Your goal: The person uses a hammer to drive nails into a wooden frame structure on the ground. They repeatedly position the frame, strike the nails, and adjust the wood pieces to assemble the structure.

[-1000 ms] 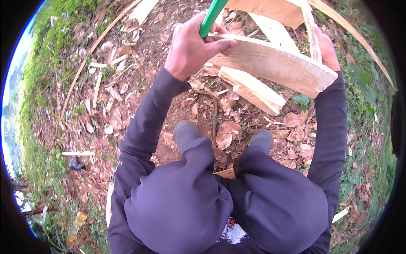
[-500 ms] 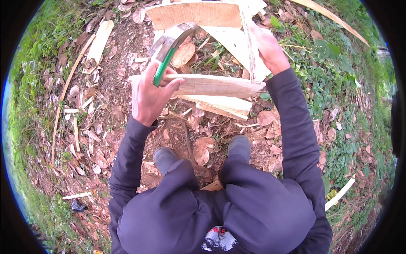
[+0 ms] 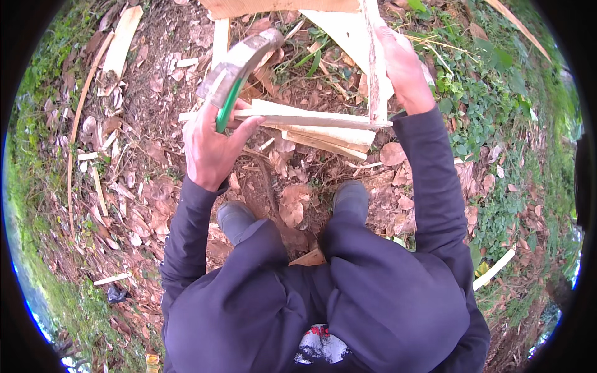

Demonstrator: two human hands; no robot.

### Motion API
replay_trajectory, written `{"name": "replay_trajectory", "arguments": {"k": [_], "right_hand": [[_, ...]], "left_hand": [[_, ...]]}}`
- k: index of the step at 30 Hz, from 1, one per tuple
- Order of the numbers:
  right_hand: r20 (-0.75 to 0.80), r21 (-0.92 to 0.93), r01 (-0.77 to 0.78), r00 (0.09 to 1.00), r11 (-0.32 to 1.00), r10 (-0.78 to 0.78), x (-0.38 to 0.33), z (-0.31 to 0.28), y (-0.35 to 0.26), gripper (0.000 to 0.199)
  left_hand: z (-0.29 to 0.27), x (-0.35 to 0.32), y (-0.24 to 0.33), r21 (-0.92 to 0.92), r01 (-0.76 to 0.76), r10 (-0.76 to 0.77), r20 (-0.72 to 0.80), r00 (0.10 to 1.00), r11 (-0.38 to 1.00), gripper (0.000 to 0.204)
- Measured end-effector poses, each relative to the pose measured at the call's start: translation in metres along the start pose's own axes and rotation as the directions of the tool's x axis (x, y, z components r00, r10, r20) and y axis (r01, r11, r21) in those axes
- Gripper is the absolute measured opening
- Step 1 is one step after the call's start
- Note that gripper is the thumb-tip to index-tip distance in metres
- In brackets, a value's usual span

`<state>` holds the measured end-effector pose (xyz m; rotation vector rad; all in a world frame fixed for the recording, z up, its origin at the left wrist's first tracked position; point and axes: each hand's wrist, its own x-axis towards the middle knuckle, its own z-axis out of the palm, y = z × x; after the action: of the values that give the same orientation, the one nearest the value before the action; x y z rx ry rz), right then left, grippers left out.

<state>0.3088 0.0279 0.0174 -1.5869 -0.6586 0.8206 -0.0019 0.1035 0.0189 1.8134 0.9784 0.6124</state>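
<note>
From where I stand, the only writing I notice is red lettering over a white patch on the person's dark shirt (image 3: pixel 322 345), low between the knees. The left hand (image 3: pixel 210 148) is closed around a green-handled hammer (image 3: pixel 229 107), pinching the near board (image 3: pixel 311 119) between thumb and fingers too. The right hand (image 3: pixel 405 71) grips the side board (image 3: pixel 374 68), its fingertips partly hidden. That board meets the near board's right end and the far board (image 3: pixel 280 5), all beyond the boots (image 3: pixel 350 200), over leaf-strewn ground (image 3: pixel 149 205).
</note>
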Motion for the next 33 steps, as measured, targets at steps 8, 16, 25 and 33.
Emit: {"name": "replay_trajectory", "arguments": {"k": [8,16,25,33], "right_hand": [[0.259,-0.056,-0.101,0.959,0.993,0.112,-0.013,-0.022,-0.011,0.041],[0.089,-0.121,-0.254,0.96,0.96,0.265,-0.055,0.003,-0.017,0.041],[0.091,-0.209,-0.11,0.987,0.972,0.131,-0.057,-0.001,-0.011,0.05],[0.058,-0.177,-0.212,0.972,0.961,0.226,-0.058,0.001,-0.014,0.048]], "left_hand": [[-0.003,0.002,0.002,0.187,-0.046,0.038,0.044,0.998,0.981,0.029],[-0.002,0.001,-0.001,0.176,-0.028,0.019,0.054,0.998,0.984,0.031],[0.0,-0.002,-0.01,0.094,0.09,-0.093,0.027,0.995,0.991,0.041],[0.001,0.0,-0.003,0.137,-0.01,0.0,0.069,0.998,0.99,0.03]]}}
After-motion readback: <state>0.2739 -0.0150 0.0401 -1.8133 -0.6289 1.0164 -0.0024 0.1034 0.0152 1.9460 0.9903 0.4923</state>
